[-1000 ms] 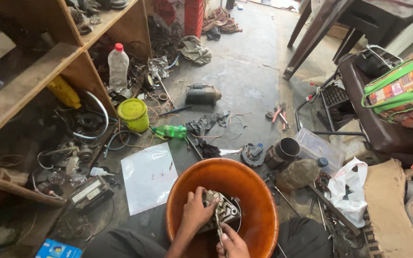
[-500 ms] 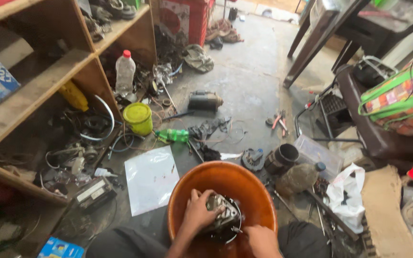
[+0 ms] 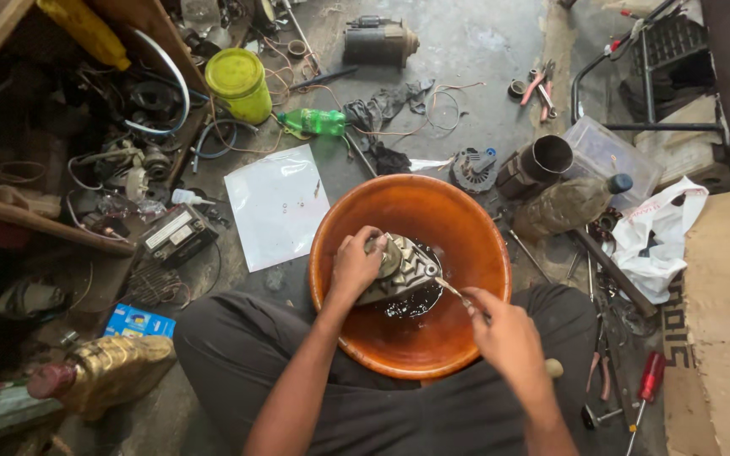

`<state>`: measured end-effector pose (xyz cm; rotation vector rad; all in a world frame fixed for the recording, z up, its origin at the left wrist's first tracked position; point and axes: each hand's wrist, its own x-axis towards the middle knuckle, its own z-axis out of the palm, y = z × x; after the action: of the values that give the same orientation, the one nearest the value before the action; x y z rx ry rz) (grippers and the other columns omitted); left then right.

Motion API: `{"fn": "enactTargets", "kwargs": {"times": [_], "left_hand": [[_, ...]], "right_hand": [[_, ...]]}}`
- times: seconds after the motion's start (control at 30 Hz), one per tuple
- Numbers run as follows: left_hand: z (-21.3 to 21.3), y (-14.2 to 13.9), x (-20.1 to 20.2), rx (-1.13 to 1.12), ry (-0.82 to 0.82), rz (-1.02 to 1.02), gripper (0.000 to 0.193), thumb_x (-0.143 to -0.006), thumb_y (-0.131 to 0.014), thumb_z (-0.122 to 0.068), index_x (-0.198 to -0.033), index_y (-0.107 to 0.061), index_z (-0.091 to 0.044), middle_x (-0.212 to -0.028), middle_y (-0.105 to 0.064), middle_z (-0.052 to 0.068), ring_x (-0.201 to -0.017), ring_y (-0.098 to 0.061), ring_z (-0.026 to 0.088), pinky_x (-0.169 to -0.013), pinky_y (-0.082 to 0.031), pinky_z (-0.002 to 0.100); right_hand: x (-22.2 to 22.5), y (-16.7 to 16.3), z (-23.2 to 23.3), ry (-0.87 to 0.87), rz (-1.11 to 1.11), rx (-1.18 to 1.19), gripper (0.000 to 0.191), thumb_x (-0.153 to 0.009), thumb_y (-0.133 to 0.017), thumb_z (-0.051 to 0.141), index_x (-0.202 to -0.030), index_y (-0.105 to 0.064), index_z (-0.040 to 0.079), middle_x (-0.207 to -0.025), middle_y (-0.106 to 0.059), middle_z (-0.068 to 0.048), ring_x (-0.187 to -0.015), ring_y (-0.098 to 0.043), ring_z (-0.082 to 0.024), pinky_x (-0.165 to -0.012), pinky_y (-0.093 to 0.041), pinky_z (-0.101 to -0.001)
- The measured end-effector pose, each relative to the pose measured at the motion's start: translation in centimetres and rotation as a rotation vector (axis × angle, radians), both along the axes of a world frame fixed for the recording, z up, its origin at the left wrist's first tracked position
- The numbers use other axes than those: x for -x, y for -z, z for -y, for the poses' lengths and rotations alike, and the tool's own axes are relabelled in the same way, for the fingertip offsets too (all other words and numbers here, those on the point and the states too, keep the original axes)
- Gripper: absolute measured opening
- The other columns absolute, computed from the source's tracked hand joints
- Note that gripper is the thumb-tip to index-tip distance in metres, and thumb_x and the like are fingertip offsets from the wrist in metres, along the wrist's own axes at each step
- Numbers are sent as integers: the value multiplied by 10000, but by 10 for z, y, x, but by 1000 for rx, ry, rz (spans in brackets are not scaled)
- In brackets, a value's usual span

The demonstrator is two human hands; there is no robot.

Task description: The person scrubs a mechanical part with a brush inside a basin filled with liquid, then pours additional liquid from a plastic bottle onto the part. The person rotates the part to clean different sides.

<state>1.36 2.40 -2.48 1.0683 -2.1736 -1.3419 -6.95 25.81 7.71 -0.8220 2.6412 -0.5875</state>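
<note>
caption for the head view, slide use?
Left hand steadies a metal housing in an orange basin; right hand applies a thin tool.

Head view: left hand (image 3: 356,263) grips a grey metal motor housing (image 3: 403,270) tilted over dark liquid in an orange basin (image 3: 399,203), while right hand (image 3: 507,333) holds a thin brush (image 3: 454,291) touching the housing's edge.
</note>
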Motion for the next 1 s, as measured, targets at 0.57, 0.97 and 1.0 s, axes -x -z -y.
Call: {"fn": "enactTargets", "kwargs": {"times": [0.57, 0.97, 1.0], "left_hand": [[2, 6, -4, -266, -6, -2, 280, -970, -630, -311, -1148, -705, -108, -1107, -672, 157, -1011, -700, 351, -877, -560, 453], [-1, 3, -7, 2, 272, 90, 799, -580, -949, -352, -1268, -578, -185, -1199, -531, 160, -1114, -627, 402, -957, -528, 475], [0, 4, -7, -2, 272, 72, 795, -579, -950, -340, -1265, -579, -186, -1194, -534, 158, -1111, -628, 403, -953, -530, 475]], "right_hand": [[-39, 48, 77, -101, -187, 188, 284, -941, -635, 156, -1205, -738, 182, -881, -708, -165, -783, -680, -401, -694, -541, -498], [-27, 12, 30, -102, -286, 184, 275, -924, -661, 163, -1188, -735, 187, -852, -676, -110, -770, -684, -347, -655, -535, -459], [-29, 19, 39, -110, -288, 127, 282, -908, -670, 167, -1178, -745, 200, -799, -661, -109, -731, -680, -349, -638, -531, -472]]}}
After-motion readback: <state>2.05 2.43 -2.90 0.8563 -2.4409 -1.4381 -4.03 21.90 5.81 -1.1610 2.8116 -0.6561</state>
